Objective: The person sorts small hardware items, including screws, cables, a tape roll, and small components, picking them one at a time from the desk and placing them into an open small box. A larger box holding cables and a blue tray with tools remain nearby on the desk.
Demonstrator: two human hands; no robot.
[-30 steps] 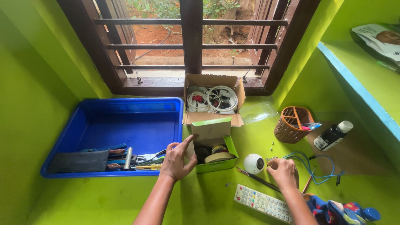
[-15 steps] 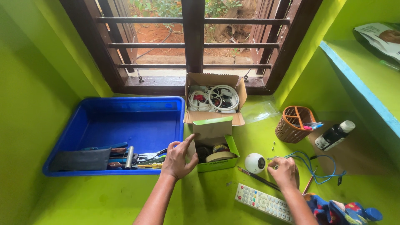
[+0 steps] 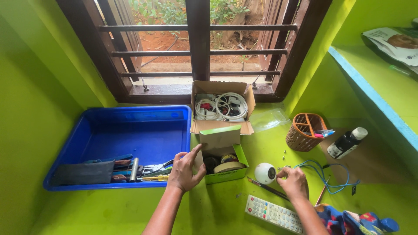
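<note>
Only the head view here, looking down at my green bench. Honestly not much has changed in the last second. My left hand is still parked on the left side of the small green box, fingers loosely spread, the index finger touching the flap edge and the thumb against the box wall. It's resting on the box rather than gripping it. A second ago the index finger was raised a bit higher; now it sits lower against the cardboard. The box itself hasn't moved: lid flipped up, tape rolls inside, sitting just right of the blue tray and right in front of the cardboard box of white cables.

My right hand is in the same spot too, fingers pinched together over something tiny near the end of the blue wire. I can't tell what's between them, it's too small. The little white round camera sits just left of that hand, not touching as far as I can see. A thin dark stick, too thin to identify, lies in front of it, and the remote control is below my wrist.

Off to the right: a woven orange basket and a dark bottle with a white cap. Tools lie at the tray's front edge.
</note>
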